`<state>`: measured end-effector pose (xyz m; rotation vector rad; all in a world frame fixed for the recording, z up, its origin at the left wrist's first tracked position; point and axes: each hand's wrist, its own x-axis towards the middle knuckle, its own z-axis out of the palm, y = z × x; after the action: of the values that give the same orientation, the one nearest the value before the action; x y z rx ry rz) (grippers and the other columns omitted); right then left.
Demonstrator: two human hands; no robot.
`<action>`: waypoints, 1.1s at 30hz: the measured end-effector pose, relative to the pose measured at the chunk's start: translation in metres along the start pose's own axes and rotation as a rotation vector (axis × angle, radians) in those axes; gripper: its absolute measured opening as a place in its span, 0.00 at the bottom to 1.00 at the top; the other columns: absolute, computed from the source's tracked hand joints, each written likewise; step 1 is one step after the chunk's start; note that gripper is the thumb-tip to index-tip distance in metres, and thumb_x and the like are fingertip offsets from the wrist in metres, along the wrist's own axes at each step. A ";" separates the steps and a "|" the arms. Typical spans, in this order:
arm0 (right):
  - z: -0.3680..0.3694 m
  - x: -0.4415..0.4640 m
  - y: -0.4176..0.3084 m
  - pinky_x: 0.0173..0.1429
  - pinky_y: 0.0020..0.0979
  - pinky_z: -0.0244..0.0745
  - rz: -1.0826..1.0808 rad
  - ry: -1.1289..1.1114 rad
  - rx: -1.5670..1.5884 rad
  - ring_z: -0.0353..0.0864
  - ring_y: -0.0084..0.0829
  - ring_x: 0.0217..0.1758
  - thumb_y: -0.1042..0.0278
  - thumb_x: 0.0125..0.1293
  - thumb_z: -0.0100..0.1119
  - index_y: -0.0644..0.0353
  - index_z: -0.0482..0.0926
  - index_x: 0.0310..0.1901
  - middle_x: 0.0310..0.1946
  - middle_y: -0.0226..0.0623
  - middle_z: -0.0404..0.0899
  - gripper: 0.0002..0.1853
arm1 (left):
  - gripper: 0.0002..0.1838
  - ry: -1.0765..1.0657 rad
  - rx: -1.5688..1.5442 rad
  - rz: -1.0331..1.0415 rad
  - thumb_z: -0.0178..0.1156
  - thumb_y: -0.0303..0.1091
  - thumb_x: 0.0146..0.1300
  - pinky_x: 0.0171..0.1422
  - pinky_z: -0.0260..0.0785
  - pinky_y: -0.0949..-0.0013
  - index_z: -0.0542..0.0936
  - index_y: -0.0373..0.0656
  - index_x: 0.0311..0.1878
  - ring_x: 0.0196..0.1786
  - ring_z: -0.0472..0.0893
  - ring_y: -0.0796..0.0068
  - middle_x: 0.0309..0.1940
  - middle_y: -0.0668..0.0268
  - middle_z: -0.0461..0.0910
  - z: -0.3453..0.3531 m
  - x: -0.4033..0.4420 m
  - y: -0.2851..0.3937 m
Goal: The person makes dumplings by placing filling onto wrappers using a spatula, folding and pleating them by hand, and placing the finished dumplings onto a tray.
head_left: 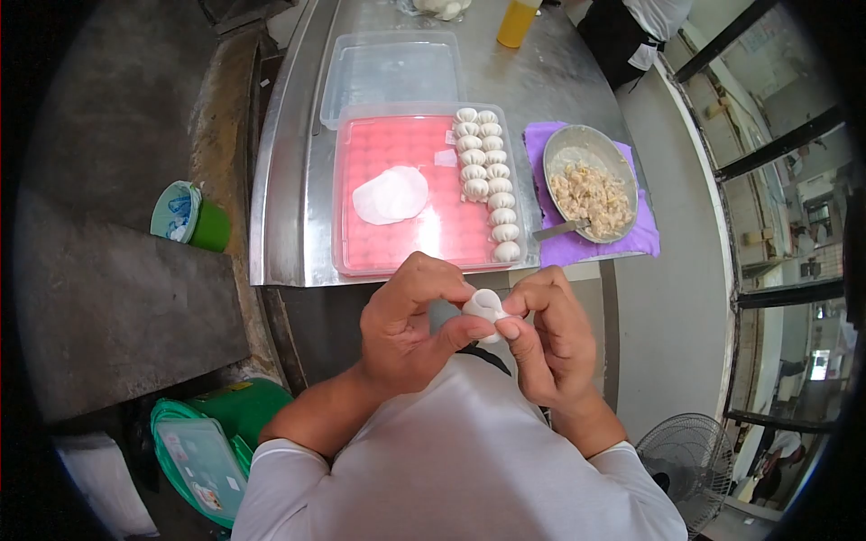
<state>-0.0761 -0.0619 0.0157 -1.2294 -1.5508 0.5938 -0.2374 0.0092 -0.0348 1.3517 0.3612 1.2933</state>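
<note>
Between my two hands, just in front of my chest, is a white dumpling [485, 307] with its top still a round opening. My left hand [417, 316] pinches its left side between thumb and fingers. On the other side, my right hand [548, 332] pinches a fold of the dough at the rim. Beyond them, a clear plastic tray [339, 194] with a pink liner holds two columns of pleated dumplings [501, 201] along its right side. A few flat round wrappers [390, 195] lie overlapping on the liner.
A metal bowl of chunky filling [591, 194] with a spatula [561, 229] rests on a purple cloth [645, 236]. A clear lid [392, 68] and a yellow bottle [517, 22] are farther back. Green bins [209, 225] stand left; a fan [690, 464] is lower right. Another person [631, 41] stands behind the table.
</note>
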 end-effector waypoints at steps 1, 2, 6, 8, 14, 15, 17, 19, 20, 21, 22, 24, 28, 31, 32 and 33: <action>0.000 0.001 0.001 0.43 0.29 0.72 -0.030 -0.025 -0.032 0.75 0.34 0.38 0.78 0.67 0.63 0.69 0.78 0.44 0.38 0.42 0.77 0.07 | 0.16 -0.015 0.033 0.011 0.74 0.27 0.59 0.46 0.70 0.70 0.81 0.38 0.48 0.41 0.76 0.73 0.42 0.62 0.80 -0.002 -0.002 -0.003; 0.001 0.000 0.002 0.43 0.29 0.72 -0.030 -0.025 -0.032 0.75 0.34 0.38 0.78 0.67 0.63 0.69 0.78 0.44 0.38 0.42 0.77 0.07 | 0.16 -0.015 0.033 0.010 0.74 0.27 0.59 0.46 0.70 0.70 0.81 0.38 0.48 0.41 0.76 0.73 0.42 0.62 0.80 -0.004 -0.002 -0.003; 0.005 0.004 0.005 0.41 0.30 0.72 0.007 0.020 0.052 0.75 0.34 0.37 0.78 0.67 0.62 0.69 0.78 0.43 0.37 0.42 0.76 0.06 | 0.15 -0.123 0.180 0.030 0.73 0.27 0.60 0.45 0.70 0.71 0.81 0.37 0.48 0.40 0.76 0.72 0.40 0.63 0.80 -0.013 0.004 -0.003; 0.004 0.004 0.005 0.41 0.30 0.72 0.042 0.001 0.039 0.75 0.34 0.37 0.78 0.67 0.62 0.68 0.78 0.43 0.36 0.42 0.75 0.06 | 0.14 -0.155 0.212 0.025 0.73 0.27 0.60 0.45 0.70 0.71 0.81 0.37 0.47 0.41 0.77 0.72 0.39 0.63 0.80 -0.010 0.005 -0.001; -0.001 0.003 0.009 0.42 0.30 0.72 -0.019 -0.093 -0.076 0.75 0.35 0.37 0.78 0.67 0.62 0.68 0.78 0.44 0.36 0.41 0.75 0.07 | 0.09 -0.135 0.257 0.009 0.73 0.28 0.60 0.42 0.70 0.71 0.84 0.37 0.41 0.39 0.77 0.73 0.37 0.62 0.80 -0.011 0.003 0.002; 0.000 0.001 0.009 0.42 0.31 0.72 0.059 -0.073 -0.019 0.75 0.35 0.36 0.78 0.66 0.62 0.68 0.78 0.45 0.36 0.41 0.75 0.07 | 0.09 -0.128 0.275 -0.004 0.73 0.28 0.59 0.42 0.70 0.71 0.84 0.37 0.40 0.39 0.77 0.73 0.37 0.62 0.80 -0.012 0.004 0.003; -0.001 0.000 0.011 0.42 0.31 0.72 0.137 -0.052 0.038 0.75 0.35 0.36 0.79 0.66 0.63 0.68 0.79 0.46 0.36 0.41 0.75 0.08 | 0.08 -0.122 0.294 -0.017 0.73 0.28 0.59 0.41 0.70 0.72 0.84 0.37 0.39 0.38 0.77 0.74 0.37 0.62 0.79 -0.014 0.005 0.002; -0.007 0.000 0.016 0.42 0.31 0.72 0.047 -0.157 -0.037 0.75 0.35 0.36 0.78 0.64 0.65 0.67 0.80 0.46 0.37 0.41 0.75 0.09 | 0.12 -0.223 0.279 -0.005 0.72 0.28 0.60 0.40 0.70 0.72 0.83 0.37 0.45 0.39 0.77 0.74 0.38 0.64 0.80 -0.017 0.005 -0.002; -0.009 0.002 0.019 0.42 0.31 0.72 0.048 -0.155 -0.036 0.75 0.35 0.36 0.78 0.64 0.65 0.67 0.80 0.46 0.37 0.41 0.75 0.09 | 0.12 -0.225 0.279 -0.006 0.72 0.28 0.60 0.40 0.70 0.72 0.83 0.37 0.45 0.39 0.77 0.74 0.38 0.64 0.80 -0.017 0.005 -0.006; -0.011 0.004 0.023 0.43 0.30 0.72 -0.036 -0.162 -0.046 0.75 0.35 0.36 0.78 0.63 0.66 0.66 0.81 0.47 0.37 0.41 0.74 0.11 | 0.14 -0.234 0.113 -0.142 0.70 0.29 0.63 0.41 0.71 0.73 0.81 0.37 0.50 0.39 0.78 0.75 0.39 0.65 0.81 -0.018 0.005 -0.009; -0.013 0.006 0.028 0.43 0.30 0.72 -0.119 -0.170 -0.055 0.75 0.34 0.36 0.77 0.62 0.68 0.65 0.82 0.47 0.37 0.40 0.74 0.12 | 0.16 -0.241 -0.053 -0.278 0.68 0.29 0.67 0.41 0.72 0.73 0.79 0.37 0.55 0.39 0.79 0.76 0.39 0.65 0.82 -0.018 0.005 -0.013; -0.015 0.007 0.039 0.43 0.30 0.72 -0.149 -0.157 -0.083 0.74 0.33 0.36 0.76 0.61 0.69 0.64 0.82 0.47 0.36 0.39 0.74 0.12 | 0.16 -0.305 -0.373 -0.646 0.64 0.31 0.70 0.42 0.75 0.74 0.77 0.37 0.58 0.39 0.81 0.77 0.43 0.65 0.82 -0.026 0.007 -0.019; -0.017 0.007 0.050 0.44 0.29 0.72 0.053 -0.124 -0.042 0.73 0.30 0.34 0.74 0.59 0.71 0.64 0.83 0.48 0.33 0.36 0.73 0.15 | 0.16 -0.194 -0.659 -0.903 0.58 0.33 0.75 0.45 0.81 0.74 0.76 0.36 0.60 0.42 0.84 0.78 0.48 0.63 0.83 -0.027 0.012 -0.037; -0.012 -0.006 0.071 0.41 0.26 0.69 0.274 -0.032 0.200 0.71 0.24 0.33 0.69 0.67 0.67 0.63 0.79 0.46 0.31 0.32 0.72 0.10 | 0.21 -0.130 -0.488 -0.859 0.59 0.27 0.73 0.50 0.83 0.71 0.72 0.35 0.67 0.48 0.84 0.76 0.50 0.61 0.82 -0.025 0.019 -0.033; -0.011 -0.009 0.073 0.40 0.26 0.68 0.423 0.023 0.381 0.71 0.22 0.34 0.67 0.71 0.64 0.62 0.78 0.45 0.31 0.31 0.71 0.09 | 0.23 -0.091 -0.382 -0.834 0.59 0.25 0.72 0.53 0.84 0.68 0.70 0.34 0.69 0.49 0.84 0.74 0.51 0.59 0.82 -0.024 0.020 -0.033; -0.011 -0.008 0.072 0.39 0.28 0.68 0.469 -0.014 0.307 0.69 0.22 0.34 0.63 0.77 0.56 0.62 0.74 0.42 0.30 0.32 0.70 0.10 | 0.26 -0.092 -0.363 -0.855 0.62 0.22 0.69 0.56 0.83 0.67 0.71 0.36 0.69 0.52 0.84 0.74 0.52 0.60 0.82 -0.025 0.021 -0.035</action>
<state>-0.0368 -0.0460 -0.0447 -1.3523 -1.1262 1.1015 -0.2344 0.0485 -0.0621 0.7908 0.5335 0.5398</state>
